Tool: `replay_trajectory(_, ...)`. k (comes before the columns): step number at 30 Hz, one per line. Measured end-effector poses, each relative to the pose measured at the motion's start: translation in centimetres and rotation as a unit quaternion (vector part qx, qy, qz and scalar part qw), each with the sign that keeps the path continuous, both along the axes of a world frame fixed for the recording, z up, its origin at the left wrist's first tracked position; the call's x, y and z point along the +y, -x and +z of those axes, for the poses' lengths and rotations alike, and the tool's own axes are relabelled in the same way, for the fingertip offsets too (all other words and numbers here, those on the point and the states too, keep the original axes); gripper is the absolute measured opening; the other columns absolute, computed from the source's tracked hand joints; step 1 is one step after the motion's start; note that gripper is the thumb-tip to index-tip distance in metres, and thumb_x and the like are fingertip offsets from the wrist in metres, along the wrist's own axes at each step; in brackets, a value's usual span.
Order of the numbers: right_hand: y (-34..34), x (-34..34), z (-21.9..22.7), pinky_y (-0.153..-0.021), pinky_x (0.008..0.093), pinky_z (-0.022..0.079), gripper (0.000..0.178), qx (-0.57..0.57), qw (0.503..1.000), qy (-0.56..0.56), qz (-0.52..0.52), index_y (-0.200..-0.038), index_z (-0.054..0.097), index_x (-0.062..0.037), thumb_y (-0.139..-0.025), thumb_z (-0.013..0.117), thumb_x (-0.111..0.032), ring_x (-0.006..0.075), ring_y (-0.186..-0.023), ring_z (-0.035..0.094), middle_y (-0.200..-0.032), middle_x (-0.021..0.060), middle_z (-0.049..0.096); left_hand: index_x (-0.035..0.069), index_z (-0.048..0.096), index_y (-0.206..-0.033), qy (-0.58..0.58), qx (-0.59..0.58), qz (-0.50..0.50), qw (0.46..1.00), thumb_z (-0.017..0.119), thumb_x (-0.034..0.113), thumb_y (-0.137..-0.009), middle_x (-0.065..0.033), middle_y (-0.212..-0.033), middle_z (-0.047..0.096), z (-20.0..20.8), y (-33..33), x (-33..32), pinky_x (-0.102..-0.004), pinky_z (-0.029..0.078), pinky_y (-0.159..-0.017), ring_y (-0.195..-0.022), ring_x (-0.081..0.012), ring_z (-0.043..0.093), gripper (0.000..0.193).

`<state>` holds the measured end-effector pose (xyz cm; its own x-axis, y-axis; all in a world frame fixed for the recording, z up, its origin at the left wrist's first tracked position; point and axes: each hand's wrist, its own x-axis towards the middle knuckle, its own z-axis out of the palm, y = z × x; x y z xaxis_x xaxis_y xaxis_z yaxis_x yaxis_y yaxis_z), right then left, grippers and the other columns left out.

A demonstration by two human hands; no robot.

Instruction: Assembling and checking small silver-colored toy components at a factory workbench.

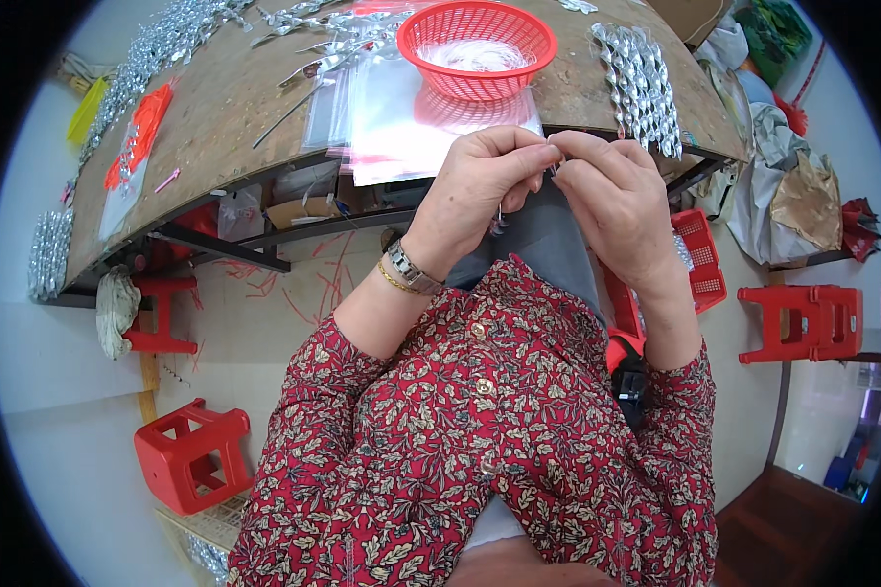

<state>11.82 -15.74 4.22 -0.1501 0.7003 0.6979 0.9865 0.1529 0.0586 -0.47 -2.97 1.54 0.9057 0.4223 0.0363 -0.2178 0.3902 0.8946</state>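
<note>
My left hand and my right hand meet over my lap at the table's front edge, thumbs and fingertips pinched close together. Below the left fingers a bit of a shiny silver twisted strip shows; most of it is hidden by the hand. What the right fingertips grip is too small and covered to make out. Just beyond the hands, a red plastic basket holds loops of fine whitish thread. It stands on a stack of clear plastic bags.
Silver twisted strips lie in rows at the table's right, with more piled along its far left edge. A thin rod and an orange-red sheet lie on the brown table. Red stools and a red crate stand around.
</note>
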Motion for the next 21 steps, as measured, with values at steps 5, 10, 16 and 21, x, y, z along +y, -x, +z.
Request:
replay_trajectory(5, -0.1, 0.1, -0.1, -0.068, 0.0317, 0.044, 0.009, 0.015, 1.0, -0.003, 0.014, -0.079, 0.056, -0.0061, -0.071, 0.06, -0.006, 0.0187, -0.078, 0.061, -0.101, 0.0036, 0.063, 0.001, 0.065, -0.089, 0.015, 0.0, -0.011, 1.0, 0.062, 0.015, -0.087, 0.0001, -0.067, 0.057, 0.0, 0.0, 0.2, -0.0166, 0.033, -0.044, -0.049, -0.0032, 0.045, 0.014)
replay_trajectory(10, 0.1, 0.1, -0.3, -0.068, 0.0321, 0.045, 0.009, 0.038, 0.999, -0.003, 0.023, -0.08, 0.058, -0.0061, -0.072, 0.062, -0.006, 0.0189, -0.079, 0.061, -0.101, 0.0046, 0.063, 0.001, 0.064, -0.088, 0.006, 0.001, -0.016, 1.0, 0.062, 0.015, -0.087, 0.0, -0.067, 0.057, 0.0, 0.0, 0.4, -0.0166, 0.034, -0.044, -0.049, -0.0031, 0.045, 0.014)
replay_trajectory(16, 0.7, -0.2, -0.5, -0.065, 0.0272, 0.046, 0.01, 0.182, 0.983, 0.008, 0.012, -0.081, 0.059, -0.0007, -0.074, 0.064, 0.004, 0.0171, -0.076, 0.06, -0.103, 0.012, 0.06, 0.001, 0.064, -0.086, -0.008, -0.002, -0.003, 1.0, 0.062, 0.013, -0.086, 0.0004, -0.066, 0.056, 0.1, 0.0, 0.4, -0.0169, 0.032, -0.043, -0.049, -0.0032, 0.044, 0.012)
replay_trajectory(21, 0.4, -0.2, -1.6, -0.066, 0.0216, 0.045, 0.004, 0.415, 0.909, 0.021, 0.037, -0.087, 0.058, 0.002, -0.083, 0.059, 0.003, 0.0081, -0.075, 0.054, -0.098, 0.0075, 0.059, 0.002, 0.064, -0.086, -0.011, -0.002, 0.009, 1.0, 0.061, 0.012, -0.086, 0.0009, -0.066, 0.056, 0.1, 0.1, 0.1, -0.017, 0.032, -0.044, -0.049, -0.0033, 0.044, 0.011)
